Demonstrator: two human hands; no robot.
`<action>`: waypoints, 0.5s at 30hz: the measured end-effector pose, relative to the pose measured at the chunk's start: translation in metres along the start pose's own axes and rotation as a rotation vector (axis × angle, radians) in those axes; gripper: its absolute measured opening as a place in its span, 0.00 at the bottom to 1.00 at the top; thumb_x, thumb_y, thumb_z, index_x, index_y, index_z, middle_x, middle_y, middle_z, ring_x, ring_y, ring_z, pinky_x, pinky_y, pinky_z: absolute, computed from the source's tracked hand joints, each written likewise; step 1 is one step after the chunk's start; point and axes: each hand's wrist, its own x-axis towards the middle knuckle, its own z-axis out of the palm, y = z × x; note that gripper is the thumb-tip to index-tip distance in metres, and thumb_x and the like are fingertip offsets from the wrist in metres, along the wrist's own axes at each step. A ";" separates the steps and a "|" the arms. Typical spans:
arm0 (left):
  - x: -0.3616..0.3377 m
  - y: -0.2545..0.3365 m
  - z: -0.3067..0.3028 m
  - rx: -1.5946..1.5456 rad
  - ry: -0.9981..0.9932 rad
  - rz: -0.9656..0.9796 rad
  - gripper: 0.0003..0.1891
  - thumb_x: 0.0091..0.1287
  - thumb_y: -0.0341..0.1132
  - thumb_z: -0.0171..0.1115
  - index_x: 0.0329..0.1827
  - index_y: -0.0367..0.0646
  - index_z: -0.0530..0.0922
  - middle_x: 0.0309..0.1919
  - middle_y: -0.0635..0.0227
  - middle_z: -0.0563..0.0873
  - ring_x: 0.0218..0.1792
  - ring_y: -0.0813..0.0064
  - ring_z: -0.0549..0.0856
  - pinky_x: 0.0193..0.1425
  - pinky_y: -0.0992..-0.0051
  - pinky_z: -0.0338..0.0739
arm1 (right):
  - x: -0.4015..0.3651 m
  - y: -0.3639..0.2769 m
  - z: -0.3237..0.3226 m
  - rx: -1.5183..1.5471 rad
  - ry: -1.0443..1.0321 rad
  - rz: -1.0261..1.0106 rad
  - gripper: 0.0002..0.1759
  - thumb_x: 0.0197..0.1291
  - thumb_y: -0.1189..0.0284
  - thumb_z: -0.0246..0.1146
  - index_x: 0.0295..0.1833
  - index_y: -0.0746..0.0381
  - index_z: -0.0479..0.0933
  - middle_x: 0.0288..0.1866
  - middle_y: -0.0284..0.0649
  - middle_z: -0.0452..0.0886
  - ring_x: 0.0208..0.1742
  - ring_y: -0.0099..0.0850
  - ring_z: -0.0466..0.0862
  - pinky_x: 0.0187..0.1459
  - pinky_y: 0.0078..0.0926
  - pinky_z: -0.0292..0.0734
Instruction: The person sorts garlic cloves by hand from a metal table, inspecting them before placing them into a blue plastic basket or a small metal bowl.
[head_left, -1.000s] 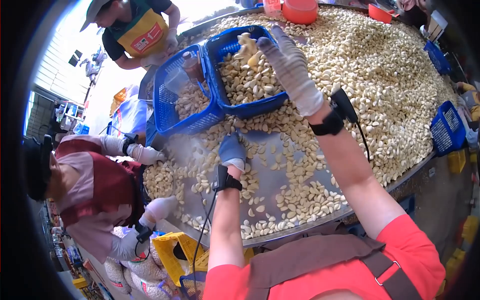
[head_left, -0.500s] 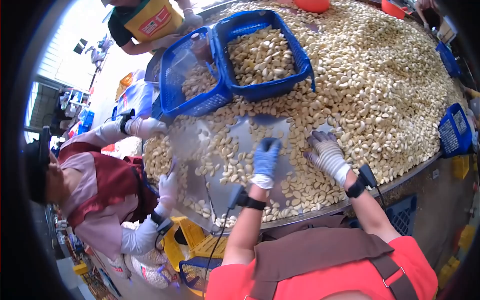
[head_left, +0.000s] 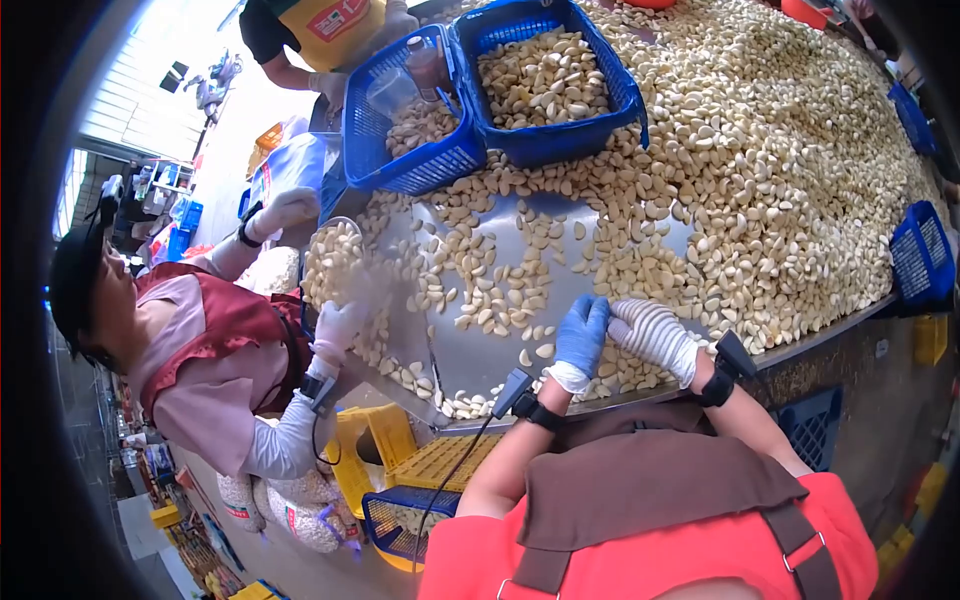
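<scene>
- My left hand [head_left: 582, 338], in a blue glove, is low over the metal table [head_left: 480, 370], its fingers narrow and bunched; I cannot tell whether they are closed on a piece.
- My right hand [head_left: 652, 332], in a pale striped glove, is just beside it, fingers curving toward my left fingertips; what it pinches, if anything, I cannot tell.
- The pale pieces [head_left: 780, 210], clove-like in shape, lie near my fingers, scattered thinly ahead and to my left, heaped thickly to my right.
- Beyond my hands, the deep blue basket [head_left: 562, 148] has a broad mound of these pieces inside.
- Touching its left side, the openwork blue basket [head_left: 400, 175] holds more pieces, a bottle [head_left: 425, 68] with reddish-brown contents and a clear container [head_left: 390, 92].
- At the table's left edge, a round pan [head_left: 333, 262] is full of pieces, next to the gloved hand [head_left: 338, 325] of a co-worker.
- Below the table, a dark blue crate [head_left: 410, 520] has pale contents, near yellow crates [head_left: 385, 440] and filled bags [head_left: 310, 520].
- Far right, a blue crate [head_left: 922, 250] sits against the table's rim; I cannot make out its contents.
</scene>
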 end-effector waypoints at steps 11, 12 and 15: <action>-0.027 0.017 0.012 0.098 -0.003 0.210 0.13 0.73 0.40 0.56 0.36 0.39 0.76 0.26 0.55 0.81 0.27 0.59 0.81 0.34 0.66 0.75 | -0.034 0.031 0.038 0.392 0.234 -0.084 0.07 0.62 0.76 0.56 0.41 0.66 0.77 0.35 0.46 0.82 0.37 0.44 0.82 0.40 0.36 0.78; -0.031 0.022 0.018 0.100 -0.008 0.211 0.13 0.73 0.40 0.56 0.36 0.39 0.76 0.26 0.55 0.81 0.27 0.59 0.81 0.34 0.66 0.75 | -0.037 0.034 0.037 0.393 0.239 -0.083 0.07 0.62 0.76 0.56 0.41 0.66 0.77 0.35 0.46 0.82 0.37 0.44 0.82 0.40 0.36 0.78; -0.032 0.030 0.023 0.207 -0.107 0.228 0.12 0.72 0.40 0.57 0.38 0.39 0.77 0.27 0.56 0.82 0.28 0.56 0.82 0.34 0.65 0.75 | -0.047 0.029 0.018 0.378 0.276 0.020 0.05 0.62 0.79 0.54 0.39 0.65 0.76 0.37 0.43 0.81 0.37 0.39 0.83 0.37 0.33 0.78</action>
